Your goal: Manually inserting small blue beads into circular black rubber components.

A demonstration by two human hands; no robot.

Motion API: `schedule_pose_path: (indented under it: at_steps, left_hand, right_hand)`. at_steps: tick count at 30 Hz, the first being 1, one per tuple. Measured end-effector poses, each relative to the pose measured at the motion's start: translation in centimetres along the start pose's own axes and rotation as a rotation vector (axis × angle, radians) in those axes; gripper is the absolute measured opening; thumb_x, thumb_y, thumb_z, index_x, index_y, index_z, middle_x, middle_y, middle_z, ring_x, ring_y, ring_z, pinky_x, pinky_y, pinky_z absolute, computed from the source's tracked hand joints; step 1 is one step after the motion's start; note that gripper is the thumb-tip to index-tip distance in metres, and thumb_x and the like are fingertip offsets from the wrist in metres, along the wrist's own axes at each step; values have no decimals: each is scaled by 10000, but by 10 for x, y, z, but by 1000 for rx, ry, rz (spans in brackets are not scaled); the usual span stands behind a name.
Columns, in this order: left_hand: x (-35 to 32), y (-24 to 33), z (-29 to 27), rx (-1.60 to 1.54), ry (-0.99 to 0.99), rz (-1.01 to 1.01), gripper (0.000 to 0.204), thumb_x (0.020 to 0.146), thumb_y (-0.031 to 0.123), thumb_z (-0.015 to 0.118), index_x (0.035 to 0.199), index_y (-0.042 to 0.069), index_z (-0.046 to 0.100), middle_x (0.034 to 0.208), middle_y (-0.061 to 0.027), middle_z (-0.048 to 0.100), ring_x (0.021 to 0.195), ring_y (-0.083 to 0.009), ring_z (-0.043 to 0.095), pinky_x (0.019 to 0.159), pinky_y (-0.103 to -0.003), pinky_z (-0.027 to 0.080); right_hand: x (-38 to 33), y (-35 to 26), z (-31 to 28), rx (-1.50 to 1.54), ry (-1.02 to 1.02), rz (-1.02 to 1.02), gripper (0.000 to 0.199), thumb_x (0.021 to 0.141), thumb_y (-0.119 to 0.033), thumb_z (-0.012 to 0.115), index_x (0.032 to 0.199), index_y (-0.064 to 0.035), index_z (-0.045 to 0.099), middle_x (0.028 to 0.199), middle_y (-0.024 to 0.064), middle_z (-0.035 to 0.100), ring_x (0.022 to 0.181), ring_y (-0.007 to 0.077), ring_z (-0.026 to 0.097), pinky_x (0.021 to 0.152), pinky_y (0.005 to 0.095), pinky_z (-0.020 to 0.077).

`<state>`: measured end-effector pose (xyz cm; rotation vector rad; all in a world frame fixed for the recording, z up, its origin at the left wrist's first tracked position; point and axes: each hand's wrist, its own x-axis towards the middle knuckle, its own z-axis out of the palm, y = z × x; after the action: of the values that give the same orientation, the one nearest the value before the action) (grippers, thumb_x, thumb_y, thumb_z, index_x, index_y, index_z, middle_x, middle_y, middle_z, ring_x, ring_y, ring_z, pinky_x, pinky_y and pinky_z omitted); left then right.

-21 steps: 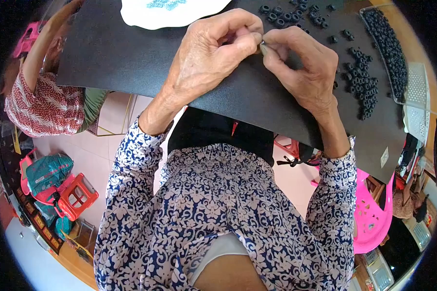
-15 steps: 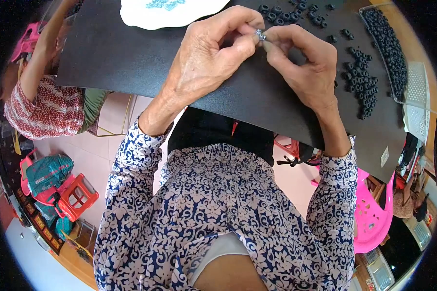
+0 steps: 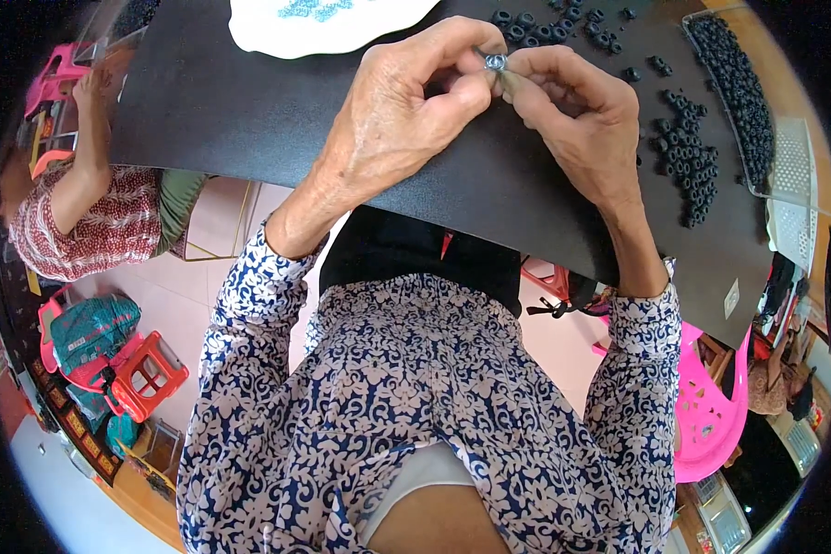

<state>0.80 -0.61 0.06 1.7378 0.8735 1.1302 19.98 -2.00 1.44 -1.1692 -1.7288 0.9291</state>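
Fingertips of my left hand (image 3: pixel 402 106) and my right hand (image 3: pixel 586 120) meet above the dark table, pinching a small shiny blue-grey round piece (image 3: pixel 496 62) between them. It has a darker centre; the fingers cover its edges, and its exact kind is too small to tell. To the left of it is a white wavy-edged plate (image 3: pixel 379 28) bearing tiny blue beads (image 3: pixel 314 8). Small black rings (image 3: pixel 688 162) lie loose in groups on the table, to the right of my right hand and beyond it.
A clear tray (image 3: pixel 731 92) full of black rings stands at the table's right side, beside a white perforated basket (image 3: pixel 794 157). Another person in a red patterned top (image 3: pixel 111 222) sits at the left. A pink chair (image 3: pixel 711 415) and a red stool (image 3: pixel 148 377) stand below table level.
The small piece has turned between my fingertips, showing a rounder face, and both hands have shifted slightly. At the left, the other person's arm has drawn back toward their body.
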Motion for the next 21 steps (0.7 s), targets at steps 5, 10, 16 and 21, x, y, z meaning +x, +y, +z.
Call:
schedule_pose_path:
  at_steps: [5,10,16,21]
  left_hand:
    - [0,-3,0,17,-1,27,214,898,101,609,1097,31,645,729,-1,599,639,-66,540,578,-221,453]
    - [0,-6,1,63,20,72,205,900,111,612,1086,35,654,738,-1,608,655,-71,552,588,-229,462]
    - [-1,-7,0,45,11,36,187,903,127,616,1059,41,669,720,8,607,642,-69,547,592,-231,464]
    - [-1,-4,-1,-29,0,-43,168,901,139,622,1032,51,677,695,20,596,638,-60,534,594,-220,454]
  right_hand:
    - [-1,2,0,-21,-9,7,141,887,-41,687,1022,-2,693,832,-34,656,741,12,580,647,148,449]
    - [-1,5,-3,21,-8,4,169,888,-10,671,1056,8,678,907,-5,670,817,41,619,740,172,495]
    - [1,5,-2,139,-12,-69,234,890,51,631,1124,34,639,1033,46,661,936,106,643,861,219,510]
    - [2,11,-6,125,-64,-142,245,876,79,631,1118,41,639,1036,54,656,939,122,641,860,231,510]
